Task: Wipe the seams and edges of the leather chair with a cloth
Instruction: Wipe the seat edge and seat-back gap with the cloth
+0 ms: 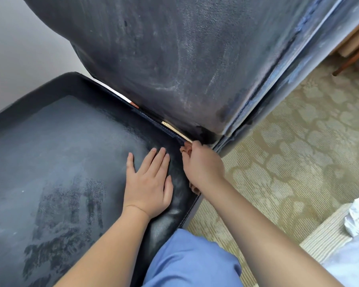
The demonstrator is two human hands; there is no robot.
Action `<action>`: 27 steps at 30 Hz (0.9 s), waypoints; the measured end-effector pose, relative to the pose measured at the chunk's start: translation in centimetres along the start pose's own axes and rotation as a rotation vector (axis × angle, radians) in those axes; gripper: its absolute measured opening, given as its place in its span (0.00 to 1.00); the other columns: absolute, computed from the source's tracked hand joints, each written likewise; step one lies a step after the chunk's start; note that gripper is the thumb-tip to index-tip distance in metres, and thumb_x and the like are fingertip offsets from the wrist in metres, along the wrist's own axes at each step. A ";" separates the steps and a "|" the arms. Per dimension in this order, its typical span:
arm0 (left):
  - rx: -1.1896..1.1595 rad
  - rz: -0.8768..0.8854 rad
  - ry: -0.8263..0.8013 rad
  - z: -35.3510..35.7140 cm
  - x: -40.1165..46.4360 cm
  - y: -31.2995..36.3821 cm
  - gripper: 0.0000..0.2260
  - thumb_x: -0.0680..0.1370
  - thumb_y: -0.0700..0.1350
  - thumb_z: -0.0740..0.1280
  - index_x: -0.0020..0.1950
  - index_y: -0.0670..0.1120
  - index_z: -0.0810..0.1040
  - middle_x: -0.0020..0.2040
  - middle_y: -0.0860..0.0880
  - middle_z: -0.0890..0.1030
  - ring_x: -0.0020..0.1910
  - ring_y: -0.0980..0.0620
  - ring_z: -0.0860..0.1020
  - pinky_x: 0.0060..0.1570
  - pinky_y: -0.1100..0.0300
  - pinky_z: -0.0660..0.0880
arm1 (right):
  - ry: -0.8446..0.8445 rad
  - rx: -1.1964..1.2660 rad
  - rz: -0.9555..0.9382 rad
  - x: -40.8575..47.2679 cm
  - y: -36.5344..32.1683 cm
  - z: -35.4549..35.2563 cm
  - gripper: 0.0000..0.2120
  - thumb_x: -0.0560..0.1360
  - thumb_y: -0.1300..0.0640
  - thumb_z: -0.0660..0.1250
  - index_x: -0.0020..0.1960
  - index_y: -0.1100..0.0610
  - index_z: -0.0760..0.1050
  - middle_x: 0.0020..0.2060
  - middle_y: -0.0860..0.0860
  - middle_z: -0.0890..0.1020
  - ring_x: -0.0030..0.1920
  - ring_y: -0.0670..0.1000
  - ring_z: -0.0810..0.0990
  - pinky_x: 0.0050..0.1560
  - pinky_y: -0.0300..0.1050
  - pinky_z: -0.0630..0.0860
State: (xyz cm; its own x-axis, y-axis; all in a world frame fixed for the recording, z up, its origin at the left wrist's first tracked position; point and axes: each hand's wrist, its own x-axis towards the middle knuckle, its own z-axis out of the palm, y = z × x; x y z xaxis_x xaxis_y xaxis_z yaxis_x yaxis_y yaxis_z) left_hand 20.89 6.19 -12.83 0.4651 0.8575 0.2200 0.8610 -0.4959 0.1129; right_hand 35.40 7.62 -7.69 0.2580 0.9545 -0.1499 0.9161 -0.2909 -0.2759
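Head view: the left hand [148, 184] lies flat, fingers straight and together, pressing on the dark leather chair seat [56, 162] near its right rear corner. The right hand [202, 164] curls around a brown cloth [186, 149], holding it against the seat's stitched edge seam at that corner, just below the dusty backrest [174, 59]. Patterned carpet [288, 162] lies beside the chair

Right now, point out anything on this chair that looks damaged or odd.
The backrest is badly worn: pale, scuffed streaks across the dark leather, with a darker patch near its lower corner. The seat shows a dull, blotchy film. The right hand holds a brown cloth at the seat's back corner; the left hand rests flat.
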 end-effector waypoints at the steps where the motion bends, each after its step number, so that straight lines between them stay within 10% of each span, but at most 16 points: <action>1: -0.004 0.000 0.000 0.0 0.0 0.0 0.24 0.75 0.49 0.56 0.65 0.41 0.78 0.66 0.45 0.77 0.66 0.45 0.75 0.65 0.33 0.61 | -0.002 -0.007 0.001 0.7 -0.6 -0.1 0.16 0.81 0.49 0.54 0.59 0.59 0.70 0.53 0.56 0.78 0.53 0.57 0.78 0.41 0.45 0.68; 15: -0.025 -0.007 -0.042 -0.7 0.1 0.0 0.24 0.74 0.50 0.56 0.64 0.41 0.79 0.64 0.46 0.79 0.64 0.45 0.76 0.66 0.36 0.59 | -0.008 -0.006 0.104 -0.2 -0.4 -0.7 0.15 0.80 0.51 0.55 0.57 0.61 0.70 0.51 0.57 0.80 0.51 0.57 0.79 0.37 0.43 0.67; 27: -0.007 0.330 -0.173 -1.8 1.6 -5.2 0.23 0.78 0.52 0.55 0.69 0.45 0.75 0.69 0.47 0.75 0.66 0.45 0.75 0.67 0.47 0.62 | 0.008 -0.042 0.104 0.4 -1.4 0.0 0.15 0.80 0.51 0.56 0.59 0.61 0.69 0.53 0.58 0.79 0.52 0.58 0.79 0.39 0.44 0.67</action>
State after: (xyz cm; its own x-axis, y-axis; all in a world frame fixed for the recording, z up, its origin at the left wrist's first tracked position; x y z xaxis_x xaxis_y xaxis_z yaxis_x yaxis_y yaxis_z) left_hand 16.80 9.84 -11.36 0.7458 0.6615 0.0789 0.6579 -0.7499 0.0696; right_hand 34.22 8.36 -7.39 0.3548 0.9197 -0.1680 0.8963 -0.3857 -0.2188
